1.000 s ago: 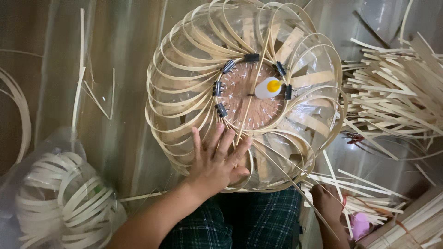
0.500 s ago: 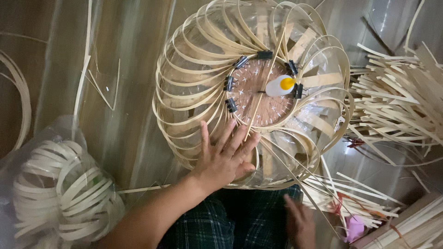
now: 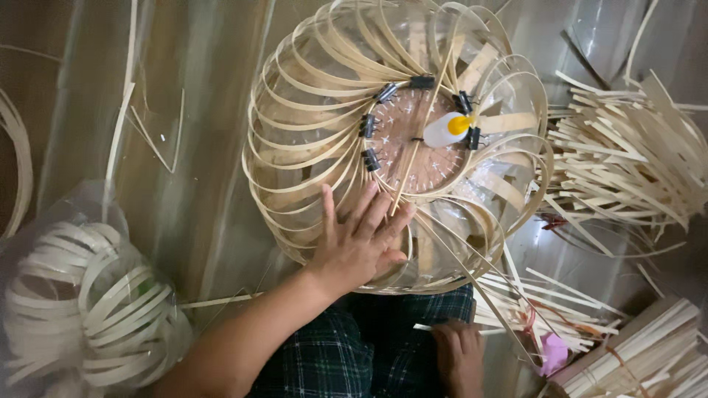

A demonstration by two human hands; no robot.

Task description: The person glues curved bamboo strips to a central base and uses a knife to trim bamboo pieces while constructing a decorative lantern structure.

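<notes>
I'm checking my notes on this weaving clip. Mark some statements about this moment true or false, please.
1. The left hand lies flat on the round strip frame. True.
2. The right hand rests on the frame too. False: it is low, by the checked trousers, off the frame.
3. Black clips sit around the round disc. True.
4. The small bottle on the disc has a red cap. False: the cap is yellow.
5. Loose strips lie piled on the right. True.

One bamboo-strip frame, approx. six black clips, one glue bottle, two hands.
</notes>
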